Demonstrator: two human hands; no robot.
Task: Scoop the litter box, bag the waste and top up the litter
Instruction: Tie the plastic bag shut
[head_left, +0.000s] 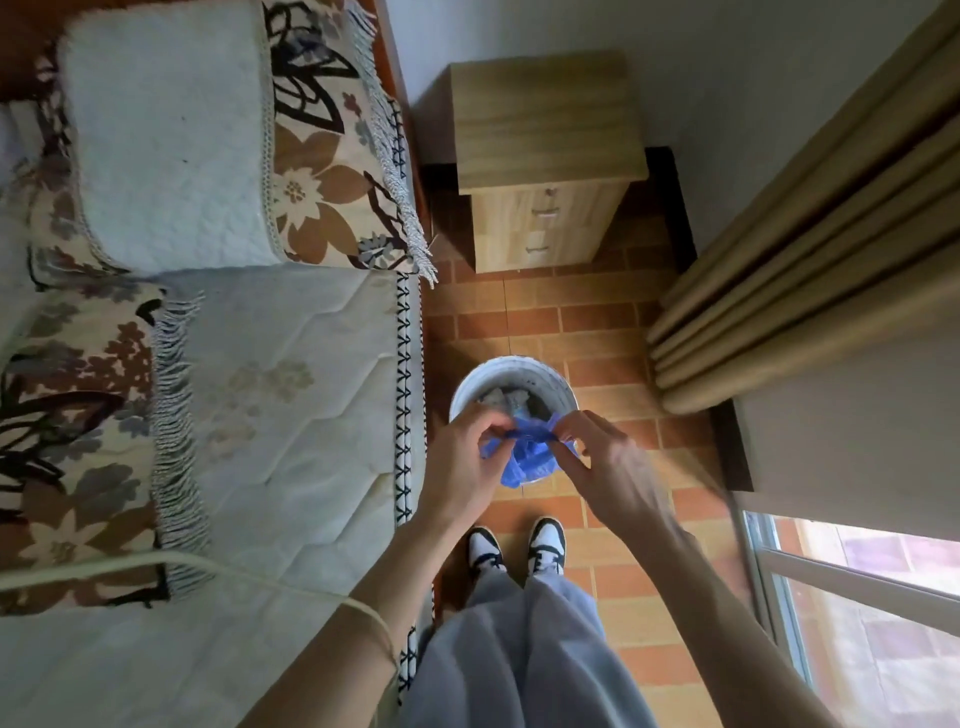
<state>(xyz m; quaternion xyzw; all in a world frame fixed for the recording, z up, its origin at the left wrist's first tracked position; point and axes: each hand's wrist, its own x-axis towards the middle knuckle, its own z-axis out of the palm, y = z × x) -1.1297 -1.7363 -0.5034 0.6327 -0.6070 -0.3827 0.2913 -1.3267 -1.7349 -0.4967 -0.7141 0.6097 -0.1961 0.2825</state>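
My two sneakers (514, 545) stand on the brick-pattern floor (613, 322), mattress (291, 415) to my left. Just beyond them my left hand (460, 462) and right hand (605, 462) each pinch the gathered mouth of a blue plastic bag (524, 457), fingers curled tight on it. The bag hangs with its long axis straight down, mouth up (its bottom is foreshortened, contents hidden). It hovers over the near rim of a white bucket (511, 371), which holds crumpled grey stuff I cannot identify. Farther off stands a wooden nightstand (545, 150).
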